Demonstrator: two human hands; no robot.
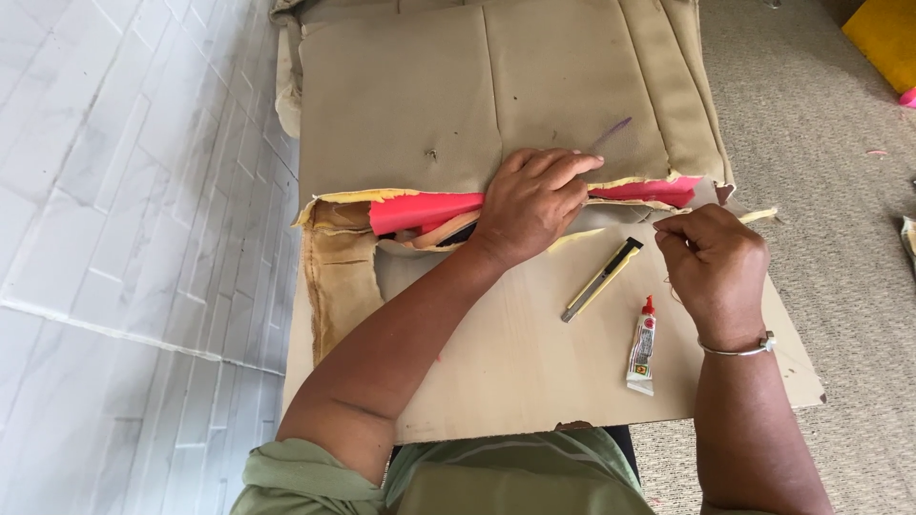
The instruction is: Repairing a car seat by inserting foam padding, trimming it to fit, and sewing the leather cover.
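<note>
one glue tube (642, 348) | one knife (601, 278) | left hand (530, 203) flat on cover (429, 105) | right hand (716, 267) fisted

A small glue tube (642, 348) lies on the cardboard sheet (515, 372) just beside the right wrist: a flattened white tube with a red cap and colourful label.
</note>
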